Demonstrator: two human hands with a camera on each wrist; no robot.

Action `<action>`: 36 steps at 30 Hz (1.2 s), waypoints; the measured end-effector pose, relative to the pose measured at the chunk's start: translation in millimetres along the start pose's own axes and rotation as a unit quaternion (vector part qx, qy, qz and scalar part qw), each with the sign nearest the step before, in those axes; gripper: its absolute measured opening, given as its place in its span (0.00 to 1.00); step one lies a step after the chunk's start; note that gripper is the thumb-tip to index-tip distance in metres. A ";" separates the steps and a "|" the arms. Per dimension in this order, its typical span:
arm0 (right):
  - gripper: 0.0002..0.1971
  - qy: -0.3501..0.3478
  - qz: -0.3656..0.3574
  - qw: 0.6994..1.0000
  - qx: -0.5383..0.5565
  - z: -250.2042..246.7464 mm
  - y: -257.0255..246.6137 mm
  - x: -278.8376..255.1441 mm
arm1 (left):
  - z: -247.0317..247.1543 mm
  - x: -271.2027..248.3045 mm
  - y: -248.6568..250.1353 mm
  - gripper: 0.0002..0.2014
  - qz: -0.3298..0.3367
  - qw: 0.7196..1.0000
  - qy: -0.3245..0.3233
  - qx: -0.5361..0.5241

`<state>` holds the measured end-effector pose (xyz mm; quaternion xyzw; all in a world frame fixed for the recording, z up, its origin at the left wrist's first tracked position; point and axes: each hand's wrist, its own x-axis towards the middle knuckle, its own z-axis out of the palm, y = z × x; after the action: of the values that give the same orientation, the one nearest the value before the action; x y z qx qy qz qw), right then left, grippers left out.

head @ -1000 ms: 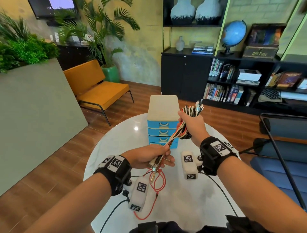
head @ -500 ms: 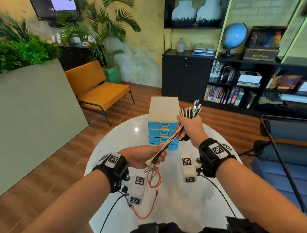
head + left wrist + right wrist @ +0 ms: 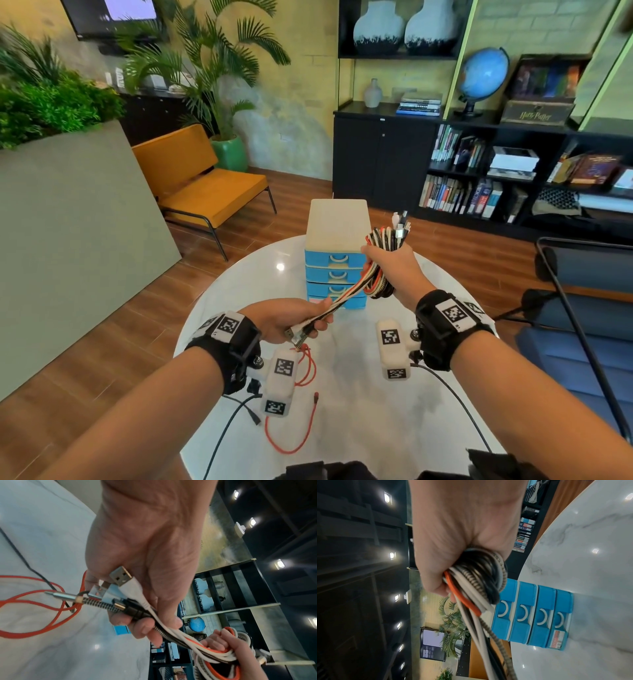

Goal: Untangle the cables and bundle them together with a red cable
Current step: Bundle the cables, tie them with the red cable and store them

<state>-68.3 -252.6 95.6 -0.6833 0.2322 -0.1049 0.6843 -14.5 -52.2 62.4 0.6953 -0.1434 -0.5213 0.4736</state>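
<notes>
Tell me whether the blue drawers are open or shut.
Shut: all four fronts of the blue drawers sit flush in the right wrist view; none pulled out.

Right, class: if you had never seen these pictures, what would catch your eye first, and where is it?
First, the bundle of cables stretched between the two hands above the white table: the right hand grips the coiled end, the left hand holds the plug ends. Next, the loose red cable lying on the table under the left wrist, and the blue drawer unit standing behind the hands.
</notes>
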 end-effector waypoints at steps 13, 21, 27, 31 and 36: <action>0.09 -0.168 0.012 0.963 -0.208 14.4 15.1 -5.7 | -1.5 -4.8 23.2 0.10 0.128 0.791 0.123 0.586; 0.07 -0.185 -0.015 0.960 -0.210 14.7 20.6 -11.4 | 5.4 -8.1 29.4 0.06 0.197 0.762 0.124 0.604; 0.13 -0.203 -0.031 0.968 -0.146 12.7 30.0 -12.8 | 10.5 -7.1 26.5 0.08 0.210 0.783 0.124 0.573; 0.17 -0.220 -0.017 0.966 -0.132 12.4 30.1 -11.3 | 14.0 -1.1 23.2 0.13 0.208 0.799 0.154 0.542; 0.20 -0.227 -0.019 0.963 -0.147 19.6 27.6 -12.3 | 16.9 1.7 21.6 0.19 0.196 0.832 0.168 0.491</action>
<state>-74.8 -228.3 69.7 -0.7864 0.0707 0.0751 0.6091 -22.0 -73.0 78.7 0.8704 -0.4321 -0.1536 0.1789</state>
